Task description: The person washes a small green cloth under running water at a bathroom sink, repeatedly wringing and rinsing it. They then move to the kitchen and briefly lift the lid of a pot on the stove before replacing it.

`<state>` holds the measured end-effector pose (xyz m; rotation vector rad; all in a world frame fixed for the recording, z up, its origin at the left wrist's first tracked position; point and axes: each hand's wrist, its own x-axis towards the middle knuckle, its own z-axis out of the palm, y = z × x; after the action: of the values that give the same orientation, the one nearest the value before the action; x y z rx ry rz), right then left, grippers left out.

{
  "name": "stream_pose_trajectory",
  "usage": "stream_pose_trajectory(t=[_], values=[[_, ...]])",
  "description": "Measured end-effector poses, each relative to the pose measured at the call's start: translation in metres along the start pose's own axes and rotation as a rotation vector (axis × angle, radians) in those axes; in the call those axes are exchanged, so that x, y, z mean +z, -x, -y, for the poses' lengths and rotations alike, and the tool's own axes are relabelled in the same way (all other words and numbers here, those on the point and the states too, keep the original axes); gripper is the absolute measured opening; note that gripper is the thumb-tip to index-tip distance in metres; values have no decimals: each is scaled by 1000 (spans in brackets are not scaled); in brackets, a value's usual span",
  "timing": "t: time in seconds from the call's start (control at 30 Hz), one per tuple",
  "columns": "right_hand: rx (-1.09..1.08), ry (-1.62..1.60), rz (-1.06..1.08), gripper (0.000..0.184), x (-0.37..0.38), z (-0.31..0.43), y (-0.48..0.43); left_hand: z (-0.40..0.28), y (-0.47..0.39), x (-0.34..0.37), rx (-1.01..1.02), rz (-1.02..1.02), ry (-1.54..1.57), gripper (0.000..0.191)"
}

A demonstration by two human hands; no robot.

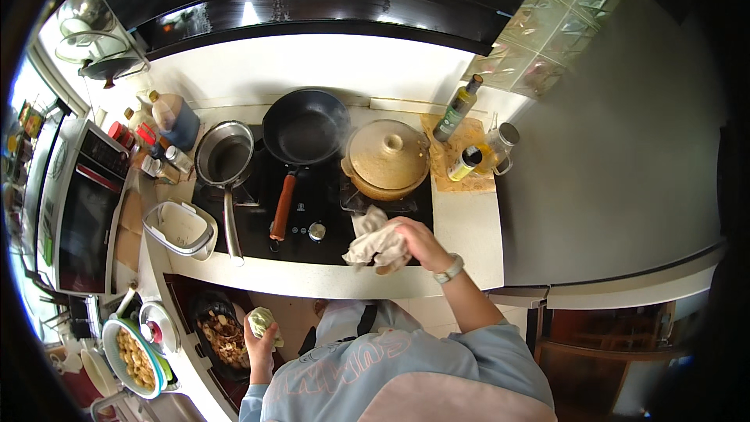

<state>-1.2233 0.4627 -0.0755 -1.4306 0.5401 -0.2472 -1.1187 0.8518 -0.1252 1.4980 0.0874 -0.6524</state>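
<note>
My right hand point(417, 241) grips a crumpled whitish cloth point(381, 246) over the front of the black gas hob point(304, 205), just below a lidded clay pot point(388, 158). In my left hand point(261, 343) is a crumpled pale green bundle, perhaps a cloth or cabbage leaf point(263, 323), held beside a black bin of food scraps point(221, 334). A dark frying pan point(306, 126) with a wooden handle stands on the hob. Left of it is a steel saucepan point(224, 155), its handle towards me. Slight haze shows between pan and pot.
Oil bottles point(458, 108) and a glass jug point(498, 143) stand on brown paper at the right. A plastic container point(180, 227), seasoning jars point(177, 158) and a microwave point(88, 205) are at the left. A colander point(157, 370) of yellowish-brown pieces lies lower left. A range hood point(316, 6) hangs above.
</note>
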Motion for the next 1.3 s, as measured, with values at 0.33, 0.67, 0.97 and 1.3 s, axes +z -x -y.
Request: stream_pose_trajectory(t=[0.33,0.67,0.97,1.3], values=[[28,-344,-465,32,-142,104,-10,3,4,1,6,-26,11,45],[5,79,-24,33,-137,118,-205,11,42,33,19,-160,24,39],[155,713,200,25,-152,62,-223,17,54,37,-75,-234,-11,39],[-65,549,250,20,-142,-3,12,10,32,40,-56,-94,-23,40]])
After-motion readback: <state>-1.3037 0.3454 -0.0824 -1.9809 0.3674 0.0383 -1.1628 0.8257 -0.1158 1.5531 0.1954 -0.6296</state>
